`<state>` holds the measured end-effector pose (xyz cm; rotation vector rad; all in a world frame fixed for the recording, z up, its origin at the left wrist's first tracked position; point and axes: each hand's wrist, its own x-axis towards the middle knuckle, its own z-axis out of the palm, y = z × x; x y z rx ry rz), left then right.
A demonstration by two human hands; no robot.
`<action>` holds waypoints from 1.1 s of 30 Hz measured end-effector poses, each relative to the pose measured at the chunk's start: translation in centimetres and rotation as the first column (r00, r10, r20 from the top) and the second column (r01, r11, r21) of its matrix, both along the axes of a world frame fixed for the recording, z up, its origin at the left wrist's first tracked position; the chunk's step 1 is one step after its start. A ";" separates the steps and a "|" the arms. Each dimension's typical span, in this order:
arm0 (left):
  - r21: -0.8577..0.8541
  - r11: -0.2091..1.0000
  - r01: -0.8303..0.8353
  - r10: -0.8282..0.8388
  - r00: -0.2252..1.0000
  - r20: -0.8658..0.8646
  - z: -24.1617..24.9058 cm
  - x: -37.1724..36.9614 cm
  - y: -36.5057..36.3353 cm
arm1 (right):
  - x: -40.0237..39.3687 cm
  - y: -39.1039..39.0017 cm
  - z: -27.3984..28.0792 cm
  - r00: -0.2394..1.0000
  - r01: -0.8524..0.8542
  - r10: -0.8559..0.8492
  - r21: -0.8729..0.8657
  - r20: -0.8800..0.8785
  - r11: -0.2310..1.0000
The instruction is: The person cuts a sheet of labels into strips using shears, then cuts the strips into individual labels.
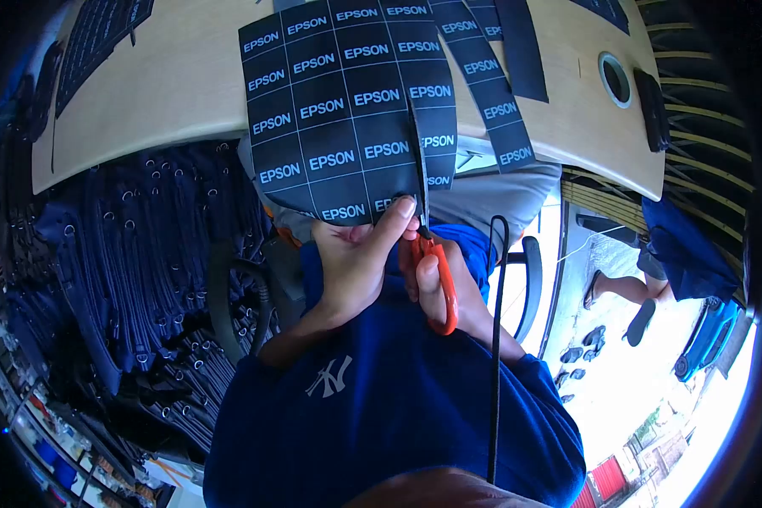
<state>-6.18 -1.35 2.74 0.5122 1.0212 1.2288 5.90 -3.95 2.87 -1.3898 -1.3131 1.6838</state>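
Observation:
My left hand [360, 267] pinches the lower edge of a black sheet [322, 110] printed with rows of white EPSON labels and thin grid lines. Its thumb lies on top, close to the cut. In my right hand [449, 284] is a pair of scissors [443, 292] with orange handles, fingers and thumb in the loops. The dark blades point away from me and run along the line left of the sheet's right-hand column. Part of the lower blade is hidden by the sheet.
A cut strip of EPSON labels [499, 110] and a plain black strip [521, 51] lie on the wooden table [567, 110], near a roll of tape [615, 80]. Many dark straps with metal rings [144, 254] hang at left. Another person's leg [618, 288] shows at right.

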 end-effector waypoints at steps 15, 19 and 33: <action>0.040 0.999 -0.020 0.020 1.000 0.022 0.2 0.1 -0.5 | 0.4 0.4 0.3 1.000 -0.014 0.016 0.112 -0.015 0.994; 0.109 0.994 0.011 -0.009 1.000 -0.017 0.1 0.3 -0.6 | 0.8 0.5 0.1 0.997 -0.031 0.039 0.122 -0.069 0.992; 0.268 0.963 -0.025 0.035 0.999 -0.033 -0.7 0.4 -0.4 | 0.6 0.9 0.4 1.000 -0.007 0.006 0.048 0.012 0.999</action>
